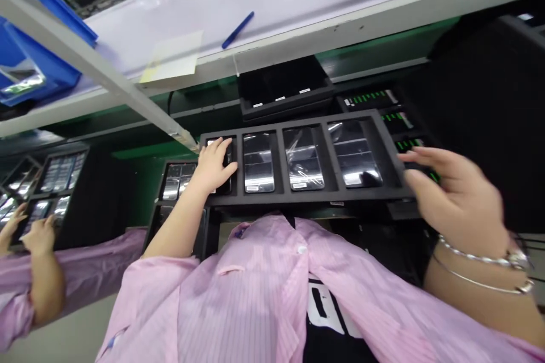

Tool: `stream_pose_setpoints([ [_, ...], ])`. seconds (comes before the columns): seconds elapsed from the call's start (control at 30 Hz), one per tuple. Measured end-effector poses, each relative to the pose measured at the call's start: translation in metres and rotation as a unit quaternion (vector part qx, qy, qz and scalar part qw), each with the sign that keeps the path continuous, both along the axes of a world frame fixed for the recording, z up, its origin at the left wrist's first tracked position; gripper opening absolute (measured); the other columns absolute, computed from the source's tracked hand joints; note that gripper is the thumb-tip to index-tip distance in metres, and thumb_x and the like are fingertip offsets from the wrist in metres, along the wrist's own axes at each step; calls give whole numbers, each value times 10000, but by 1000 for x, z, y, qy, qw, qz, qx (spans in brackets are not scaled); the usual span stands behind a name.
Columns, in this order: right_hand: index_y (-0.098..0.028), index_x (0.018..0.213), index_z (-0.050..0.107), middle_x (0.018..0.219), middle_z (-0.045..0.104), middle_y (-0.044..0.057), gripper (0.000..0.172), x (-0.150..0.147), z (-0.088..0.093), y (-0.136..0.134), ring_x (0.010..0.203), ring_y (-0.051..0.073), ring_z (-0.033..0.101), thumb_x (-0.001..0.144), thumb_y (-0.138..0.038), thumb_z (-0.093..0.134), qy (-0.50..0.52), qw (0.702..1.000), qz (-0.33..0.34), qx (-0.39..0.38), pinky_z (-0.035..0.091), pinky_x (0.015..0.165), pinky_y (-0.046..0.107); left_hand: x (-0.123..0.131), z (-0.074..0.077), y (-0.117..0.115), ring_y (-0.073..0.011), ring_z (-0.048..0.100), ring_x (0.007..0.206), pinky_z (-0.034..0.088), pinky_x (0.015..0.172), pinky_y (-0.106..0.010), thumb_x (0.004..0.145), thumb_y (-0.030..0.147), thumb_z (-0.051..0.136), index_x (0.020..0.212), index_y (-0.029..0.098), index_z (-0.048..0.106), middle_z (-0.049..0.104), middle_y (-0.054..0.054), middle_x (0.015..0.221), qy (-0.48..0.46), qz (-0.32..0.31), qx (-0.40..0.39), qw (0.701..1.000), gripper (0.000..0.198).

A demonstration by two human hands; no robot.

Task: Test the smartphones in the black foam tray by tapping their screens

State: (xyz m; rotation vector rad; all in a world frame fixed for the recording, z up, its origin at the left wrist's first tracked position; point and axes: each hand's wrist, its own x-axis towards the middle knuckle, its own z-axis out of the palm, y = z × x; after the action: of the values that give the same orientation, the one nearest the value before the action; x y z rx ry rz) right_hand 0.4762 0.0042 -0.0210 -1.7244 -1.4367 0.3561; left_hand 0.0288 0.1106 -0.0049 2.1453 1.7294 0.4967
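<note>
A long black foam tray (279, 161) lies in front of me, divided into several compartments. In them sit dark glossy flat panels, such as this phone-like one (259, 161); some have small white labels. My left hand (212, 164) rests over the leftmost compartment with fingers spread, covering most of the panel (225, 178) there. At the tray's right end is my right hand (462, 204), thumb and forefinger apart beside the edge. It is slightly blurred, and I see nothing between its fingers. Whether it touches the tray is unclear.
Behind the tray stands another black tray (285, 85); panels with green marks (398, 119) lie right. A shelf (298, 0) above bears a blue pen (237, 30), paper (174, 57) and blue bins (34, 62). A co-worker's hands (40, 235) work at left. A white post (106, 68) slants nearby.
</note>
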Motion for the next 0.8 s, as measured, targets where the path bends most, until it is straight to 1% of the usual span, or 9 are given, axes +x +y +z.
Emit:
stream_pose_setpoints([
  [0.03, -207, 1355, 615, 1286, 702, 183, 597, -11, 4, 10, 1266, 359, 649, 856, -535, 587, -61, 995, 56, -51, 498, 1112, 568, 5, -1, 3, -425, 404, 1501, 117, 1277, -690, 826, 331, 685, 1480, 238, 556, 490, -179, 1569, 8, 2, -4, 1000, 673],
  [0.1, -86, 1425, 563, 1371, 638, 265, 762, -33, 3, 27, 1413, 459, 500, 847, -583, 580, -160, 974, 95, -127, 406, 1159, 670, 11, -4, 5, -409, 435, 1471, 87, 1282, -691, 838, 304, 655, 1496, 237, 538, 512, -174, 1524, 19, 16, 3, 1000, 671],
  [0.2, -61, 1479, 505, 1448, 584, 271, 815, -53, -9, 39, 1501, 508, 348, 890, -626, 508, -225, 962, 39, -148, 294, 1158, 783, 17, -7, 3, -418, 418, 1470, 34, 1278, -712, 854, 323, 655, 1497, 225, 536, 508, -178, 1503, 43, 47, 19, 998, 661],
  [0.43, -142, 1408, 584, 1403, 636, 197, 711, -47, -15, 41, 1457, 414, 462, 907, -638, 492, -211, 972, 33, -99, 375, 1191, 632, 19, -8, 1, -345, 398, 1493, 103, 1280, -712, 919, 294, 538, 1520, 265, 487, 491, -149, 1532, 99, 71, -4, 993, 604],
  [0.5, -130, 1414, 576, 1412, 623, 218, 701, -47, -13, 40, 1472, 428, 437, 920, -621, 502, -220, 968, 35, -111, 345, 1197, 661, 17, -6, 1, -345, 400, 1497, 98, 1277, -723, 911, 299, 551, 1511, 263, 494, 497, -149, 1532, 99, 73, -5, 992, 603],
  [0.57, -102, 1456, 534, 1506, 529, 263, 750, -53, -10, 39, 1519, 461, 348, 925, -632, 517, -224, 968, 35, -111, 293, 1204, 702, 21, 0, 0, -339, 408, 1497, 125, 1280, -709, 923, 320, 551, 1516, 254, 483, 499, -152, 1540, 85, 76, 4, 993, 601],
  [0.63, -89, 1491, 487, 1562, 459, 276, 782, -63, -4, 37, 1541, 459, 304, 933, -637, 522, -218, 970, 68, -83, 249, 1226, 702, 34, 9, -1, -328, 404, 1504, 175, 1286, -671, 950, 362, 537, 1525, 252, 474, 492, -148, 1561, 73, 59, 23, 995, 588],
  [0.73, -93, 1495, 471, 1474, 563, 245, 725, -86, 2, 38, 1473, 428, 426, 969, -590, 507, -230, 956, 174, -58, 225, 1234, 712, 67, 19, 0, -333, 339, 1550, 180, 1287, -664, 964, 403, 548, 1560, 287, 444, 434, -109, 1632, 94, -32, 39, 994, 616],
  [0.8, -70, 1484, 481, 1406, 617, 242, 715, -101, 1, 40, 1421, 458, 469, 973, -569, 520, -258, 941, 209, -70, 235, 1201, 756, 90, 18, 4, -360, 269, 1585, 134, 1277, -714, 943, 386, 586, 1601, 313, 391, 367, -86, 1685, 123, -79, 23, 989, 691],
])
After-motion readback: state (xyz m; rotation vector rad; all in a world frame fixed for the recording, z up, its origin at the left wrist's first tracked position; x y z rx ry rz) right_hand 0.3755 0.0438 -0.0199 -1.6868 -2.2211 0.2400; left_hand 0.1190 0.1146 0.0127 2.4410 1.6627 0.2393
